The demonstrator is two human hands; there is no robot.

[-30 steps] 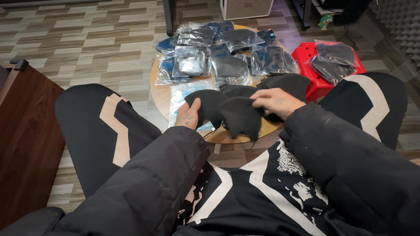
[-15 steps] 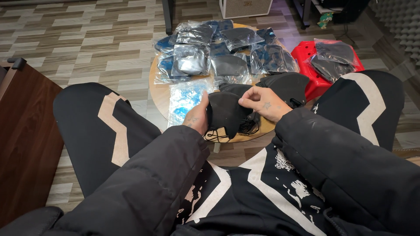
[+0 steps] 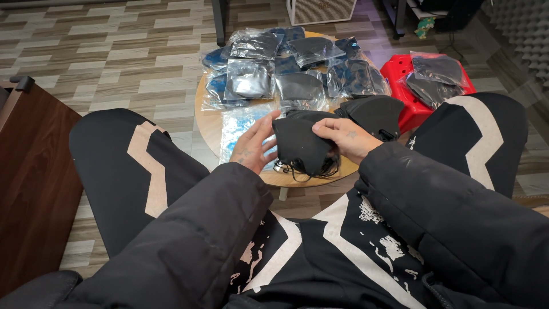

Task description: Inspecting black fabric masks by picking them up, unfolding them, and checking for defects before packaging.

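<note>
My right hand grips a folded black fabric face mask with dangling ear cords, above the near edge of a small round wooden table. My left hand is beside the mask's left side, fingers spread, touching or nearly touching it. A stack of loose black masks lies just right of my right hand. Under my left hand rests an empty clear plastic bag.
Several clear bags holding dark masks cover the table's far half. A red plastic stool at the right carries more bagged masks. A brown wooden cabinet stands at the left. My knees flank the table.
The spread-out mask has been folded into a compact bundle and drawn nearer to me. My left hand has let go and opened beside it; my right hand keeps its hold.
</note>
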